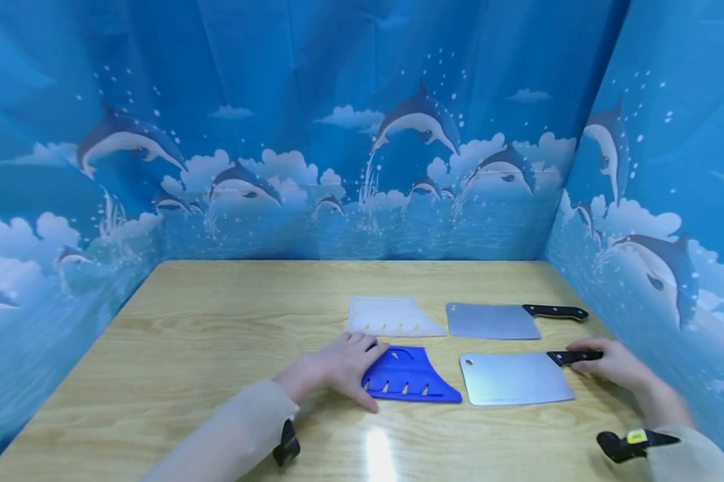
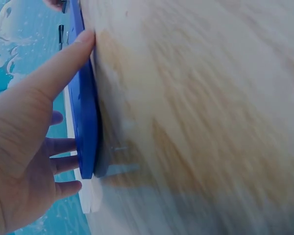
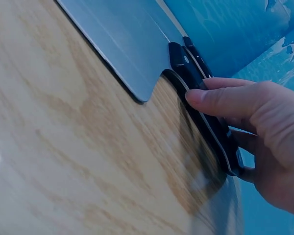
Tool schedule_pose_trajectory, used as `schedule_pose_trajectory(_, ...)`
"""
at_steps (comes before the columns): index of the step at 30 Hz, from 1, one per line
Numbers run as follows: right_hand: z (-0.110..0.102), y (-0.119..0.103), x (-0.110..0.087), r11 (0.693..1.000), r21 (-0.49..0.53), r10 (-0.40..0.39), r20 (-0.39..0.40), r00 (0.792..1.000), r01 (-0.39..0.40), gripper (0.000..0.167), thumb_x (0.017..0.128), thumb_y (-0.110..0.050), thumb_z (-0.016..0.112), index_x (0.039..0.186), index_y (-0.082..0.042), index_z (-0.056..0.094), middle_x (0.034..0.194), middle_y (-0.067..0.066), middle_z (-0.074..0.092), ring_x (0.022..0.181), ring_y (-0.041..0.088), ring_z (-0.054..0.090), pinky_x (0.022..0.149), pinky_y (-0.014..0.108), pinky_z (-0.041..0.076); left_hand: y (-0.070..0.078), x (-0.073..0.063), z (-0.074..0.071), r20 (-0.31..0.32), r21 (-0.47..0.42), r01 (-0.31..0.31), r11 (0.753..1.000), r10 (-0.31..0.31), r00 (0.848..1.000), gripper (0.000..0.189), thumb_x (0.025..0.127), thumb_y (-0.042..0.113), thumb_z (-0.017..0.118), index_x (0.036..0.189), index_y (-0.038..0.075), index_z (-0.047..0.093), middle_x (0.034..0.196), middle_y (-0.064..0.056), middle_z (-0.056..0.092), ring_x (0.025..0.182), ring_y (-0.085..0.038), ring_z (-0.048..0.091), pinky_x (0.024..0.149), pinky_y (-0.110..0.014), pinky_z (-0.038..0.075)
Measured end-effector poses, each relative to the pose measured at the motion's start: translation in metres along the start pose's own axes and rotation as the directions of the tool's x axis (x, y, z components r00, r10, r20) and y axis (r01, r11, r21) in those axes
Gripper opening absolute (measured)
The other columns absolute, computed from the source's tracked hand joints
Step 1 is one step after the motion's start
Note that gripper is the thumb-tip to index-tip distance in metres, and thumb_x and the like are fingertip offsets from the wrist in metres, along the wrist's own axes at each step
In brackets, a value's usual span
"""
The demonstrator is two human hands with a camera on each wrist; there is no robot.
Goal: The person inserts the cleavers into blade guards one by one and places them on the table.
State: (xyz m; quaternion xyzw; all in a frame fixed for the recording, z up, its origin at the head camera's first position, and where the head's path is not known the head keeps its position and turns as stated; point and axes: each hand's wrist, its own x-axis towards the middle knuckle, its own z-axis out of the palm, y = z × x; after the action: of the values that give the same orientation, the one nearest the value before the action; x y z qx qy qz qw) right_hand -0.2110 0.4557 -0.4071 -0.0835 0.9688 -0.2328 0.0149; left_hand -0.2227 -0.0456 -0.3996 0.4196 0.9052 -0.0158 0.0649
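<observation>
A blue knife sheath (image 1: 411, 376) with a row of slots lies on the table. My left hand (image 1: 348, 369) grips its left end, the thumb at the near edge and the fingers at the far edge. In the left wrist view the sheath (image 2: 84, 107) appears edge-on between thumb and fingers. Right of it lies a cleaver (image 1: 515, 379) with a broad steel blade and black handle. My right hand (image 1: 615, 365) holds that handle; in the right wrist view the thumb presses on the near side of the black handle (image 3: 210, 132) and the fingers reach round the far side.
Behind the blue sheath lies a white sheath (image 1: 392, 316) of similar shape. A second cleaver (image 1: 491, 321) rests beside it, handle to the right. All lie on a wood-grain table (image 1: 217, 321). Blue dolphin-print curtains (image 1: 313, 120) stand at the back and sides.
</observation>
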Motion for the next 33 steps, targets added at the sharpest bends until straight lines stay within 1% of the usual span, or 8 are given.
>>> schedule_pose_trajectory(4,0.004,-0.002,0.0,1.0,-0.023,-0.009,0.012,1.0,0.009,0.044,0.077,-0.018,0.072,0.112,0.007,0.061,0.11,0.029,0.057,0.103,0.05,0.047,0.081,0.061,0.037,0.003,0.003,0.003,0.011,0.0,0.003,1.0,-0.003,1.0,0.104,0.069,0.076,0.054,0.146,0.012,0.026,0.138,-0.009,0.038,0.127,-0.024,0.034,0.104,-0.043,0.029)
schedule_pose_trajectory(10,0.007,-0.003,0.001,0.998,-0.049,0.028,0.026,0.999,-0.027,0.043,0.077,-0.019,0.072,0.11,0.006,0.062,0.107,0.027,0.059,0.1,0.047,0.05,0.08,0.06,0.039,0.007,0.005,0.003,-0.025,0.03,-0.003,1.0,0.003,1.0,0.101,0.071,0.073,0.055,0.144,0.007,0.031,0.129,-0.007,0.045,0.119,-0.021,0.041,0.1,-0.038,0.034)
schedule_pose_trajectory(13,0.006,-0.004,0.002,0.998,-0.06,0.025,0.031,0.999,-0.023,0.041,0.076,-0.018,0.073,0.107,0.007,0.063,0.103,0.025,0.06,0.097,0.045,0.052,0.079,0.06,0.04,0.007,0.005,0.0,-0.034,0.025,0.012,1.0,-0.011,0.999,0.104,0.068,0.071,0.061,0.142,0.003,0.034,0.127,-0.009,0.048,0.116,-0.021,0.044,0.1,-0.035,0.035)
schedule_pose_trajectory(17,0.003,-0.006,0.001,0.997,-0.077,0.007,0.038,0.999,-0.004,0.037,0.076,-0.017,0.073,0.103,0.006,0.064,0.098,0.02,0.062,0.092,0.04,0.055,0.077,0.057,0.042,0.007,0.005,-0.005,-0.01,0.026,0.052,0.998,-0.052,0.999,0.107,0.062,0.066,0.068,0.139,-0.002,0.036,0.126,-0.013,0.048,0.115,-0.023,0.045,0.101,-0.034,0.035)
schedule_pose_trajectory(22,-0.003,-0.009,-0.003,0.997,-0.075,-0.024,0.072,0.997,0.029,0.031,0.075,-0.014,0.073,0.1,0.002,0.065,0.096,0.014,0.064,0.088,0.031,0.057,0.076,0.051,0.045,0.006,0.001,-0.008,0.011,0.031,0.083,0.996,-0.083,0.996,0.11,0.058,0.062,0.074,0.139,-0.002,0.036,0.125,-0.013,0.046,0.115,-0.025,0.043,0.099,-0.036,0.038)
schedule_pose_trajectory(27,-0.006,-0.013,-0.007,0.998,-0.045,-0.031,0.096,0.995,0.036,0.031,0.075,-0.013,0.073,0.101,0.002,0.065,0.097,0.014,0.064,0.089,0.032,0.058,0.078,0.051,0.045,0.0,-0.007,-0.006,-0.069,0.022,0.08,0.997,-0.078,0.995,0.111,0.054,0.057,0.077,0.138,-0.002,0.035,0.119,-0.011,0.044,0.108,-0.022,0.042,0.091,-0.038,0.042)
schedule_pose_trajectory(31,-0.007,-0.016,-0.01,0.998,-0.029,-0.054,0.091,0.994,0.057,0.033,0.076,-0.013,0.073,0.104,0.002,0.064,0.098,0.016,0.063,0.091,0.036,0.057,0.078,0.054,0.044,-0.005,-0.016,-0.006,-0.145,-0.03,0.078,0.997,-0.081,0.986,0.112,0.052,0.054,0.079,0.137,-0.004,0.036,0.122,-0.013,0.043,0.111,-0.024,0.042,0.093,-0.041,0.041)
schedule_pose_trajectory(33,-0.008,-0.017,-0.011,0.997,-0.029,-0.071,0.08,0.994,0.073,0.035,0.077,-0.014,0.072,0.106,0.003,0.063,0.099,0.017,0.063,0.092,0.034,0.057,0.079,0.053,0.044,-0.008,-0.02,-0.007,-0.181,-0.05,0.075,0.996,-0.082,0.98,0.11,0.051,0.053,0.079,0.135,-0.004,0.037,0.121,-0.014,0.043,0.111,-0.025,0.042,0.094,-0.041,0.04)
